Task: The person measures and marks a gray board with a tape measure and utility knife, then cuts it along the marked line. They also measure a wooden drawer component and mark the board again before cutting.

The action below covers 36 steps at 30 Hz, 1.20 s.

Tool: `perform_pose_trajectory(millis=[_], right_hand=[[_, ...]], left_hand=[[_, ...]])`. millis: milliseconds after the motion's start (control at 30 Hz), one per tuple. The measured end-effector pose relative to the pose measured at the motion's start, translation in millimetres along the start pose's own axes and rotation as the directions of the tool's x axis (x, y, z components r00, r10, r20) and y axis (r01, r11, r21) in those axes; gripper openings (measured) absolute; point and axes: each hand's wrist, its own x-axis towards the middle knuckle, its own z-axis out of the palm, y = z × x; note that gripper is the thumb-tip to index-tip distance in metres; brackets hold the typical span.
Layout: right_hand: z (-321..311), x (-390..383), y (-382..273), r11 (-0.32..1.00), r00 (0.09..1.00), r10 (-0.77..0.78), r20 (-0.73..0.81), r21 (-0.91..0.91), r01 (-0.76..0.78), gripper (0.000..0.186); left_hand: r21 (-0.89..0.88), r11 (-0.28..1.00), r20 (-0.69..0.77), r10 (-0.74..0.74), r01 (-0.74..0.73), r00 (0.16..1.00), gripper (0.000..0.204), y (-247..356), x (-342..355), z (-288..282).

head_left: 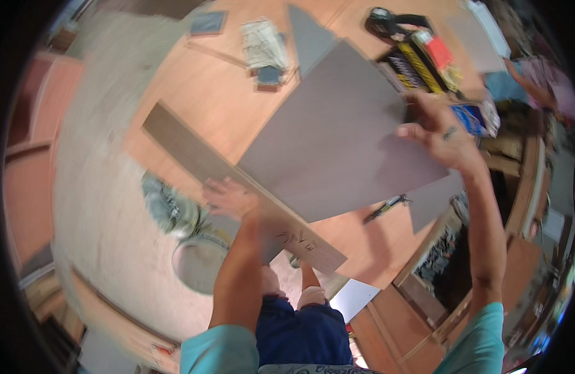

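Note:
A large grey sheet (337,137) slants above the wooden worktable, its near left edge alongside a long narrow brown board (194,144). My left hand (230,197) lies flat on that board, fingers spread, close to where the sheet meets it. At the sheet's far right edge, my right hand (440,129) grips it, thumb on top and the other fingers partly hidden and blurred. Dark handwritten marks show on the board's near end. A slim black pen-like tool (385,209) rests on the table just beyond the sheet's near right edge.
The light wooden table (216,81) carries pale gloves (262,43), a small dark-topped block (269,78) and a black and yellow box (415,62). A round bucket-like container (200,265) stands on the floor at left. Another person (537,81) is at the far right.

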Motion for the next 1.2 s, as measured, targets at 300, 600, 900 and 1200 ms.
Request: perform_pose_trajectory(millis=[300,600,900,1200], right_hand=[[-20,-134,14,0.977,0.933,0.213,-0.29,0.065,-0.203,0.012],[76,-438,110,0.316,0.322,0.863,-0.389,0.913,0.258,0.041],[124,-414,249,0.207,0.118,0.935,-0.336,0.783,0.587,0.041],[209,-308,381,-0.217,0.282,0.959,0.012,0.672,0.708,0.031]], left_hand=[[0.086,0.996,-0.174,0.04,-0.026,0.984,0.058,-11,-1,18],[-0.012,0.999,-0.095,0.035,-0.037,0.995,0.063,-31,10,29],[-0.344,0.868,0.13,0.422,-0.358,0.897,0.081,-147,-21,8],[-0.479,0.514,0.878,0.286,0.712,0.384,0.065,-209,-106,18]])
